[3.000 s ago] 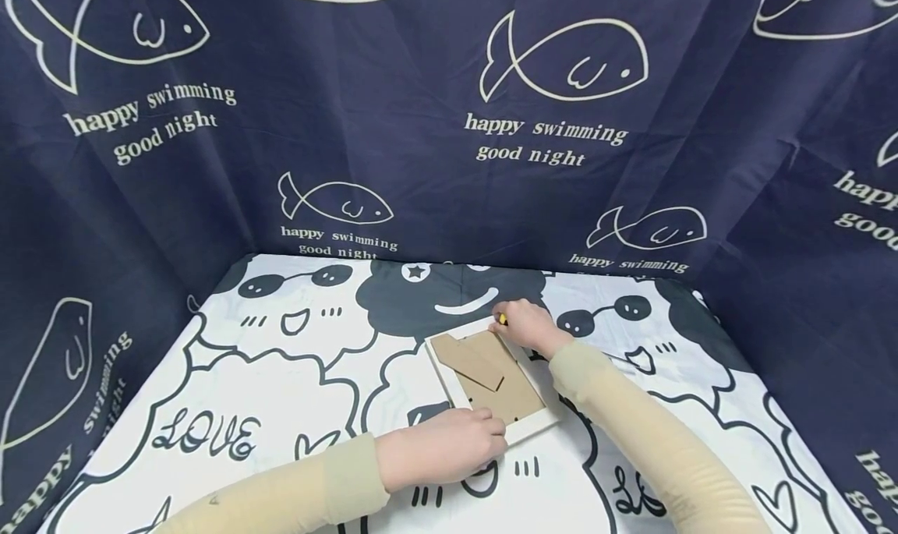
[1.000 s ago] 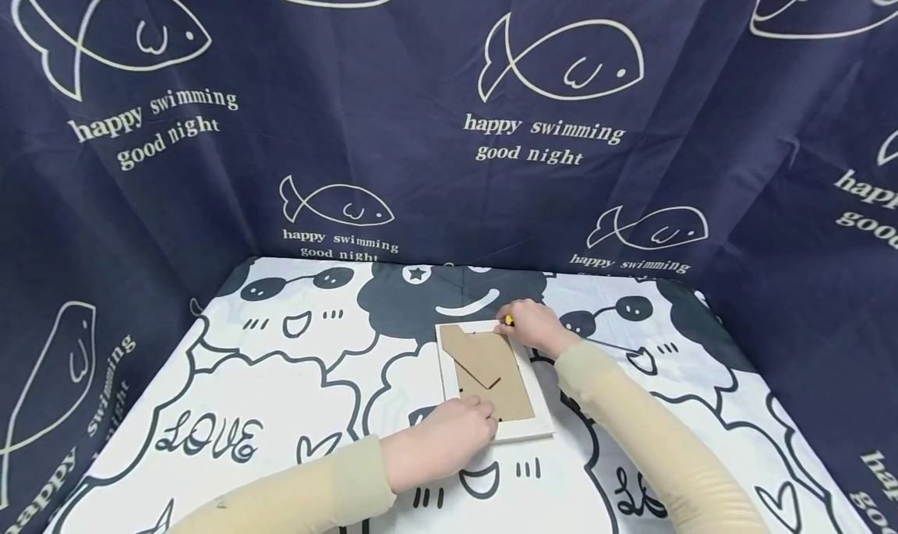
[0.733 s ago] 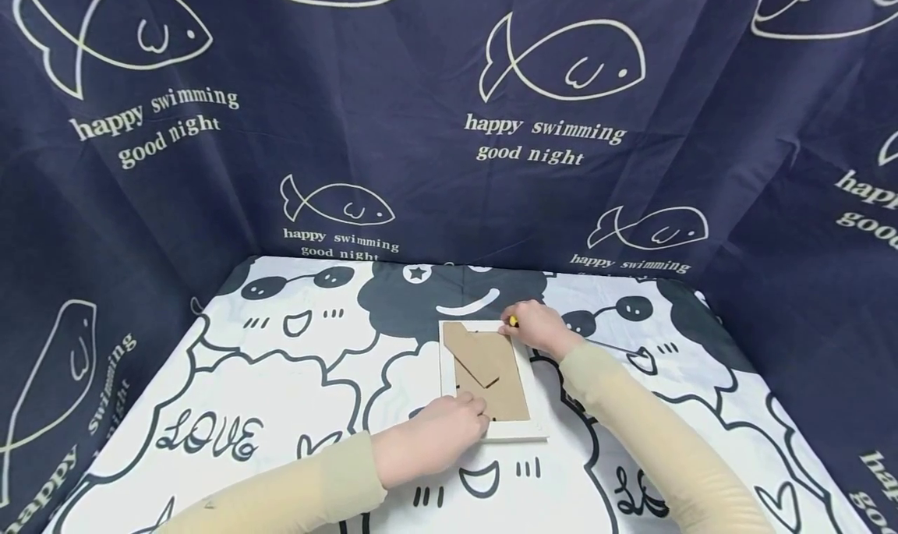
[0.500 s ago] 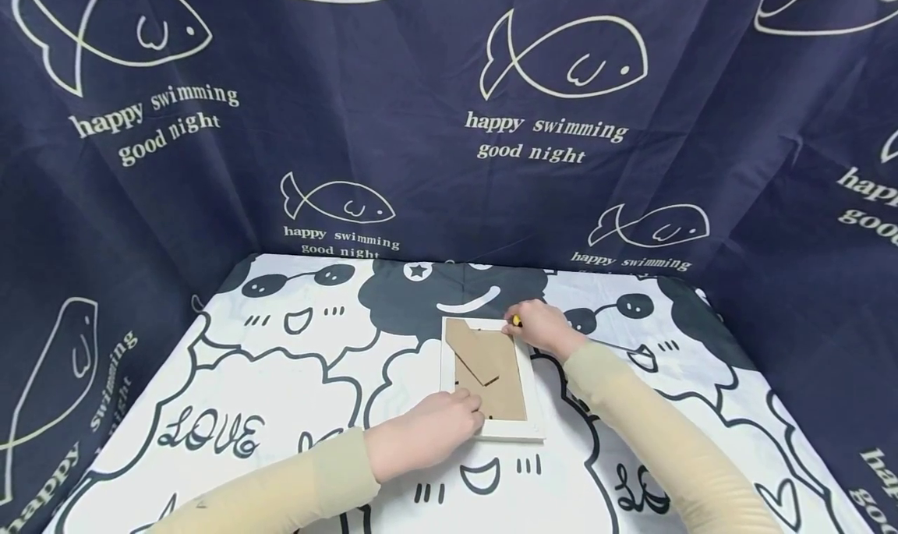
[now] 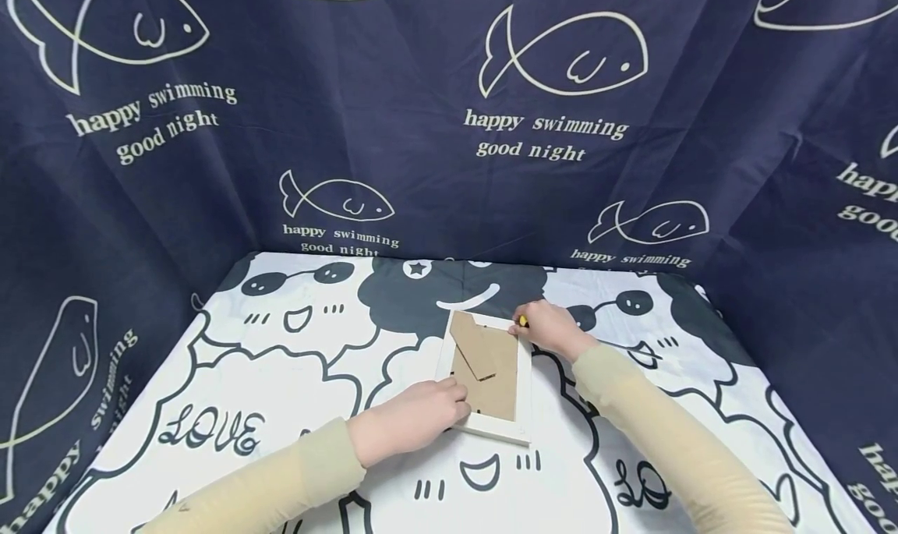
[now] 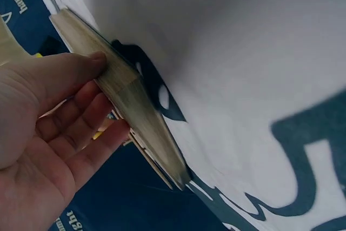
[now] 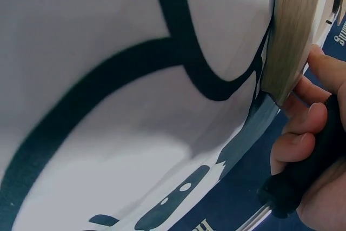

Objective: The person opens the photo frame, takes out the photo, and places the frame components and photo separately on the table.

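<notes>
The picture frame (image 5: 500, 397) is being turned clockwise between both grips, apparently for repositioning, its near-left part being pinched by the left grip (image 5: 417, 415), its far-right corner being touched by the right grip (image 5: 554, 327), curled round a black-handled tool (image 7: 296, 183).

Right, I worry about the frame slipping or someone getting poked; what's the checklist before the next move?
1. Picture frame back up: ok, brown backing board faces up.
2. Left hand on frame: ok, gripping near left corner.
3. Right hand on frame: ok, fingers touch far right corner.
4. Screwdriver in hand: ok, right hand grips it.
5. Shaft pointing away from frame: ok.
6. Black tabs turned aside: cannot tell, too small.
</notes>
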### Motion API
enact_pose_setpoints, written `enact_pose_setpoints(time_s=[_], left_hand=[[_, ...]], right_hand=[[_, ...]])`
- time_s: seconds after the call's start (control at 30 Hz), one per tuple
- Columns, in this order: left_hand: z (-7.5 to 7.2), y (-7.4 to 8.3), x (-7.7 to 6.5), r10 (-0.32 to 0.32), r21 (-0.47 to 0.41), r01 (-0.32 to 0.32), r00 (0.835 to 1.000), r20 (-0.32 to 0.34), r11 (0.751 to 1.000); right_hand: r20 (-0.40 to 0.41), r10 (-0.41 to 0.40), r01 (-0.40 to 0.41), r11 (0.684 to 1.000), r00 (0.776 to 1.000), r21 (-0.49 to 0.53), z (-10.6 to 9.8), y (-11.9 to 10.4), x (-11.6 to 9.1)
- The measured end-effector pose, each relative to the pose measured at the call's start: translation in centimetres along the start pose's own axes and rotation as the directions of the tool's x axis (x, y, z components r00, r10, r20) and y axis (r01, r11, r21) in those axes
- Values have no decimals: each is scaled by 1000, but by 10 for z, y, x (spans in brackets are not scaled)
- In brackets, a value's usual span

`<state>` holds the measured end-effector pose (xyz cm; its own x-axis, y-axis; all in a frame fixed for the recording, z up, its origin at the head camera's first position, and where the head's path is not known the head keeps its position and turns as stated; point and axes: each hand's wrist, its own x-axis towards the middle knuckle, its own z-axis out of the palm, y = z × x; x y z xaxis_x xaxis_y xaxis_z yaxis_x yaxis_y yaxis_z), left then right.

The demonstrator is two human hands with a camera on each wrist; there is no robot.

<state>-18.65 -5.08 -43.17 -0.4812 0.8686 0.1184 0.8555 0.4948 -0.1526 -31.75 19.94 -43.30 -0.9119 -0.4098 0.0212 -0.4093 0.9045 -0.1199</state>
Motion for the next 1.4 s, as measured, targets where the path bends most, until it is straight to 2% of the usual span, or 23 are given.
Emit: enact_pose_setpoints(time_s=[0.47,0.73,0.87,1.07,1.3,1.4], left_hand=[[3,-18,-10,3,-2,-3,1000,-5,1000],[9,-29,-12,53,25,-52,998,-26,998],[10,-34,-13,54,13,-53,998,-31,999],[9,-39,-14,46,9,-46,999,-17,999],[13,-47,-13,59,38,-58,998,-32,998],[14,-51,-12,46,21,-46,998,-33,999]], right_hand=[[7,23,-23,1000,1000,1,0,3,-9],[32,46,-46,999,998,-6,1,5,-17],[35,70,-70,998,997,-5,1,6,-21],[23,80,-79,997,997,-10,-1,4,-29],[0,89,-89,996,996,5,-4,1,-38],[-15,93,-93,996,996,7,-4,1,-42]])
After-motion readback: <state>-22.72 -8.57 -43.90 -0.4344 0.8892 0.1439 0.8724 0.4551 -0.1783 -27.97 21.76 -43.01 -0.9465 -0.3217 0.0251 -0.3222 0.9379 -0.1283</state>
